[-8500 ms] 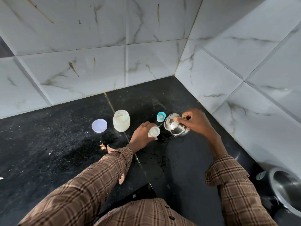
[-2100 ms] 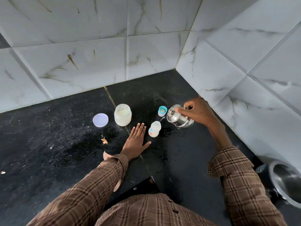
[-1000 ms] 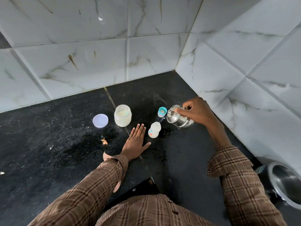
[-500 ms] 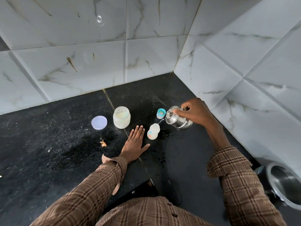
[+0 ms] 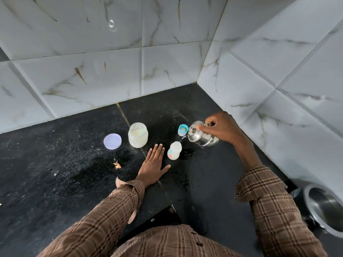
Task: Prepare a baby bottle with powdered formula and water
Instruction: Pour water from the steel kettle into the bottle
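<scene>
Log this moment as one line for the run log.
step: pouring water | right hand: grips tilted steel kettle | baby bottle: upright, open | left hand: flat on counter

no text, labels or numbers legible

Left hand (image 5: 152,166) flat, palm down on the worktop (image 5: 55,173), fingers straight, thumb spread to the right. Right hand (image 5: 221,127) raised, fingers curled round a small steel kettle (image 5: 201,137), holding it tilted left. Both forearms in brown checked sleeves.

black counter (image 5: 55,182); brown plaid sleeves (image 5: 274,210)
</scene>
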